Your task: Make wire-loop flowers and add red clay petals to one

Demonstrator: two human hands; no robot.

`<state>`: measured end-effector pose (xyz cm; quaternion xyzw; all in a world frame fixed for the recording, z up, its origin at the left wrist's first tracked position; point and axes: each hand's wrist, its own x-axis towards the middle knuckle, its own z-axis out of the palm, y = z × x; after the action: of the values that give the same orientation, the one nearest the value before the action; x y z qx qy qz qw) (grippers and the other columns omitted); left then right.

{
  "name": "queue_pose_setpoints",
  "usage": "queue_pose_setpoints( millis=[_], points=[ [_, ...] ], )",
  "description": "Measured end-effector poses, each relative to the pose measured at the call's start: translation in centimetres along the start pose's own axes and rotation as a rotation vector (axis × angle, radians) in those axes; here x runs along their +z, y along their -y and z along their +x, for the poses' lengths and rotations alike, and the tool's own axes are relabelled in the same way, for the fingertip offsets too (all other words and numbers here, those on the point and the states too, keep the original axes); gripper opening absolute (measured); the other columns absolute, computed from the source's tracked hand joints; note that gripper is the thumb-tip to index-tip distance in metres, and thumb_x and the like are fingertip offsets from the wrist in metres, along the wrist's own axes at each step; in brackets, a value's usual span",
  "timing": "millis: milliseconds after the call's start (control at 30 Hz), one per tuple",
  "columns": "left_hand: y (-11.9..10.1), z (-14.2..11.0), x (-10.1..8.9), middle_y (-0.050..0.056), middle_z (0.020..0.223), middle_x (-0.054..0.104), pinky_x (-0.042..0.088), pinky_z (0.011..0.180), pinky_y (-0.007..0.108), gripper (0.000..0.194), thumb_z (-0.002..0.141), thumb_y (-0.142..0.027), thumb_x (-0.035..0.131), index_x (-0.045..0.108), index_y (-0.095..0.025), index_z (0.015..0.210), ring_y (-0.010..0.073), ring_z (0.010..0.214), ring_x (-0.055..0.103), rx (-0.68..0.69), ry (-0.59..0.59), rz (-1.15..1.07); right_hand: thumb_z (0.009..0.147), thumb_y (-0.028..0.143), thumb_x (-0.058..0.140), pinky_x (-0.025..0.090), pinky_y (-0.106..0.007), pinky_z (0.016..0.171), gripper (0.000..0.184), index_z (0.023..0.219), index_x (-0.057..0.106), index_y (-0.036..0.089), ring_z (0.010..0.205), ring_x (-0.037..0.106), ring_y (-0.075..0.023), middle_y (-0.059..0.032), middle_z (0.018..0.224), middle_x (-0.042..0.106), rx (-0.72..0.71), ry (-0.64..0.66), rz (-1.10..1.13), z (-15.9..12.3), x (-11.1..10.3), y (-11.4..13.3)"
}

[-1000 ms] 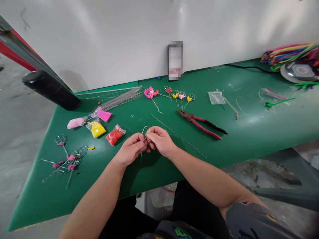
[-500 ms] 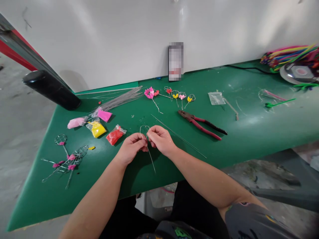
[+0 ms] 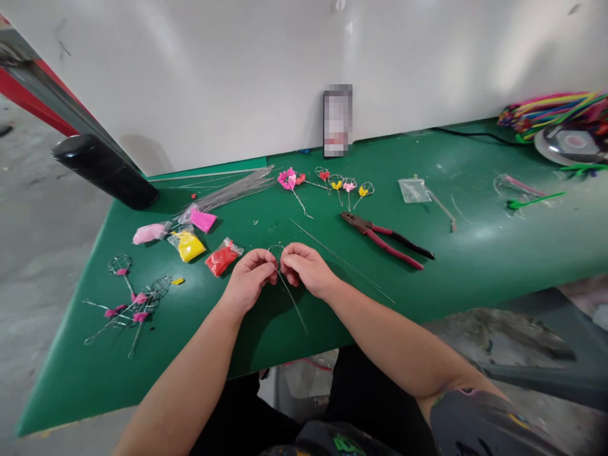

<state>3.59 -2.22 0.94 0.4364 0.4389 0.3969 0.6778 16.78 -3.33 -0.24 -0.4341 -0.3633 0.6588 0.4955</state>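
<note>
Between both hands is a thin silver wire [image 3: 293, 301], bent into a small loop above the fingertips, with its straight tail slanting down over the green table [image 3: 351, 329]. My left hand [image 3: 251, 277] pinches the wire at the left side of the loop. On the other side, my right hand [image 3: 308, 269] is closed at the loop's right side, thumb against forefinger. The fingers partly hide the bend. Just right of my right hand lie loose straight wires [image 3: 342, 261], and beyond them pliers [image 3: 384, 237] with red and black handles.
At left are clay packets in red [image 3: 222, 258], yellow [image 3: 189, 246] and pink [image 3: 203, 220], beside small wire rackets [image 3: 140, 304]. Behind them lies a wire bundle [image 3: 237, 190]. Finished wire pieces [image 3: 349, 185], a phone [image 3: 337, 123] and a black cylinder [image 3: 107, 171] stand farther back.
The wire's tail has swung slightly to the right. My hands have drawn a little apart at the loop, and the whole view has shifted slightly.
</note>
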Motion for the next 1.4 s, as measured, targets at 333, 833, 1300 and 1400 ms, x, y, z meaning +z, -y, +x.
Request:
queue_pose_setpoints(
  millis=[333, 833, 1300, 1400],
  points=[
    [0.1, 0.2, 0.0, -0.006, 0.046, 0.049, 0.034, 0.04, 0.018, 0.009, 0.06, -0.013, 0.058, 0.051, -0.016, 0.064, 0.0056, 0.04, 0.045, -0.087, -0.015, 0.033, 0.068, 0.027, 0.057, 0.023, -0.016, 0.03, 0.013, 0.063, 0.049, 0.019, 0.028, 0.033, -0.0032, 0.011, 0.038, 0.042, 0.037, 0.133, 0.099, -0.2, -0.1, 0.0],
    [-0.7, -0.2, 0.1, -0.002, 0.057, 0.054, 0.02, 0.029, 0.012, 0.01, 0.049, -0.01, 0.048, 0.048, -0.015, 0.058, 0.0076, 0.042, 0.05, -0.148, 0.027, -0.253, 0.073, 0.02, 0.046, 0.019, -0.015, 0.026, 0.007, 0.067, 0.046, 0.016, 0.025, 0.032, -0.0013, 0.007, 0.059, 0.055, 0.196, 0.258, 0.378, -0.1, -0.6, 0.4],
    [-0.6, -0.2, -0.4, -0.003, 0.055, 0.049, 0.035, 0.036, 0.02, 0.002, 0.061, -0.013, 0.052, 0.052, -0.014, 0.062, 0.0074, 0.04, 0.046, -0.127, 0.183, -0.257, 0.072, 0.021, 0.048, 0.02, -0.016, 0.031, 0.007, 0.066, 0.045, 0.018, 0.028, 0.031, -0.0018, 0.0079, 0.051, 0.05, 0.226, 0.199, 0.336, -0.5, -0.1, 0.5],
    [-0.6, -0.1, -0.6, -0.002, 0.054, 0.049, 0.039, 0.039, 0.021, 0.003, 0.062, -0.015, 0.055, 0.056, -0.013, 0.064, 0.0087, 0.044, 0.048, -0.135, 0.189, -0.301, 0.072, 0.021, 0.049, 0.02, -0.015, 0.031, 0.004, 0.071, 0.047, 0.018, 0.029, 0.031, -0.002, 0.0084, 0.05, 0.049, 0.229, 0.204, 0.341, -0.5, -0.2, 0.4]
  ],
)
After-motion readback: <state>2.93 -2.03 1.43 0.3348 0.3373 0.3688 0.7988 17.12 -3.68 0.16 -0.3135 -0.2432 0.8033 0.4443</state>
